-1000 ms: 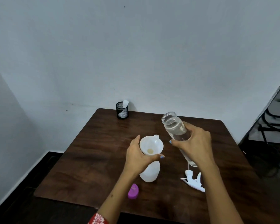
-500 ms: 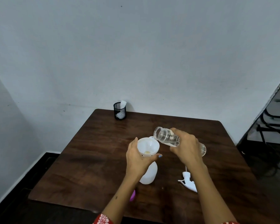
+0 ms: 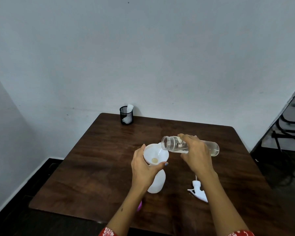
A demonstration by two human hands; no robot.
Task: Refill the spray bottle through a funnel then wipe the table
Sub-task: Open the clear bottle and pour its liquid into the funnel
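A white funnel [image 3: 157, 155] sits in the neck of a white spray bottle [image 3: 157, 183] standing on the dark wooden table [image 3: 100, 167]. My left hand [image 3: 143, 169] is wrapped around the funnel's stem and the bottle's neck. My right hand [image 3: 197, 155] grips a clear bottle [image 3: 173, 144] tipped almost level, its open mouth just over the funnel's right rim, with water inside. The white spray head [image 3: 198, 190] lies on the table to the right of the spray bottle.
A black mesh cup [image 3: 126, 115] with white tissue stands at the table's far left corner by the wall. A purple cap [image 3: 139, 206] peeks out beside my left forearm. Dark chair frames [image 3: 289, 130] stand off to the right.
My right hand has tipped the clear bottle from upright to nearly level and brought its mouth over the funnel. My left hand has stayed on the funnel and bottle.
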